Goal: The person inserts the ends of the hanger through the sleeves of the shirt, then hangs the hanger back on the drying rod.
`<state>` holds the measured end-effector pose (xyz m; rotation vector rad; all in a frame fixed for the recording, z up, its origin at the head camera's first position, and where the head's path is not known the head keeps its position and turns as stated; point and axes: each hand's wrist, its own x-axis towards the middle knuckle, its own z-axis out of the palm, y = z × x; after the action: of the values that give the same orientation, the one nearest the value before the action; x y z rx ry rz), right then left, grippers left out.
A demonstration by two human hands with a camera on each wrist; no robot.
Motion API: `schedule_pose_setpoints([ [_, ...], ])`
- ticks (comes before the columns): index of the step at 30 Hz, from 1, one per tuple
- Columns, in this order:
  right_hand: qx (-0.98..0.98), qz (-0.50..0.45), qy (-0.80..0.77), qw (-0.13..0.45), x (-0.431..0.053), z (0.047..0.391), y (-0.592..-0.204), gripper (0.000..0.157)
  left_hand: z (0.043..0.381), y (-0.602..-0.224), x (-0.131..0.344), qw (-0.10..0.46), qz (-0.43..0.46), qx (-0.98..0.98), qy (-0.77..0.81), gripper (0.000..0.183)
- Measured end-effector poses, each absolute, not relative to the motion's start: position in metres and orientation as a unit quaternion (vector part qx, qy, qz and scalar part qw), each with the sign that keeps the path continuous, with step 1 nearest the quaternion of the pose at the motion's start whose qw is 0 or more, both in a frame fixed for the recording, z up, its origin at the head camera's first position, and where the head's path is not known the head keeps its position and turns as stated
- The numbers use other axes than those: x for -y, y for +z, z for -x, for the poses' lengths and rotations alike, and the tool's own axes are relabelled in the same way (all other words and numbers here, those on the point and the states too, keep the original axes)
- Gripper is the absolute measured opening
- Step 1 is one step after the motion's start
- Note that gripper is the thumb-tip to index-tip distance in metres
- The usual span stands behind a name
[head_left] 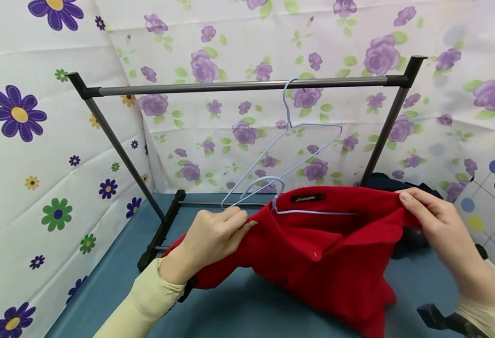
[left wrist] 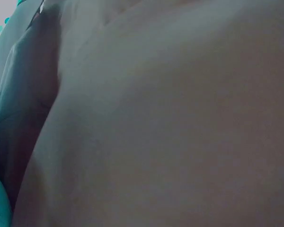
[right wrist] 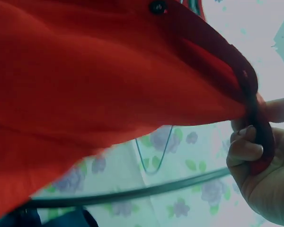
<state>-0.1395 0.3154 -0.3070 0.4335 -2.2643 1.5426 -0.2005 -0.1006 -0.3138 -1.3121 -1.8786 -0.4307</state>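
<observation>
A red shirt with a dark label inside its neck hangs between my two hands. My left hand grips its cloth near the shoulder, beside a light-blue wire hanger. That hanger's hook sticks up out of the neck opening, while its lower part disappears into the cloth. On the other side, my right hand pinches the upper edge. A black button shows on the shirt's band in the right wrist view, with thumb and fingers closed on the band's end. Blurred skin fills most of the left wrist view.
Behind the shirt stands a dark metal clothes rack on a blue surface. Another light-blue wire hanger hangs from its bar. Dark folded cloth lies at the back right. Flower-patterned sheets surround the rack.
</observation>
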Motion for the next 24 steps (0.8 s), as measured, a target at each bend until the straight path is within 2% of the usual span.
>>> schedule_pose_setpoints([
  [5, 0.806, -0.163, 0.508, 0.256, -0.297, 0.129, -0.308, 0.022, 0.202, -0.311, 0.098, 0.401, 0.483, 0.757, -0.182, 0.033],
  [8, 0.791, -0.193, 0.516, 0.269, -0.291, 0.124, -0.307, 0.022, 0.204, -0.309, 0.096, 0.400, 0.472, 0.758, -0.205, 0.033],
  [13, 0.776, -0.242, 0.537, 0.226, -0.289, 0.120, -0.309, 0.026, 0.207, -0.307, 0.094, 0.394, 0.471, 0.750, -0.246, 0.036],
  [18, 0.809, -0.253, 0.501, 0.173, -0.286, 0.116, -0.317, 0.033, 0.209, -0.308, 0.093, 0.390, 0.479, 0.739, -0.269, 0.038],
  [24, 0.816, -0.272, 0.480, 0.175, -0.286, 0.116, -0.321, 0.037, 0.211, -0.309, 0.097, 0.384, 0.483, 0.735, -0.280, 0.037],
])
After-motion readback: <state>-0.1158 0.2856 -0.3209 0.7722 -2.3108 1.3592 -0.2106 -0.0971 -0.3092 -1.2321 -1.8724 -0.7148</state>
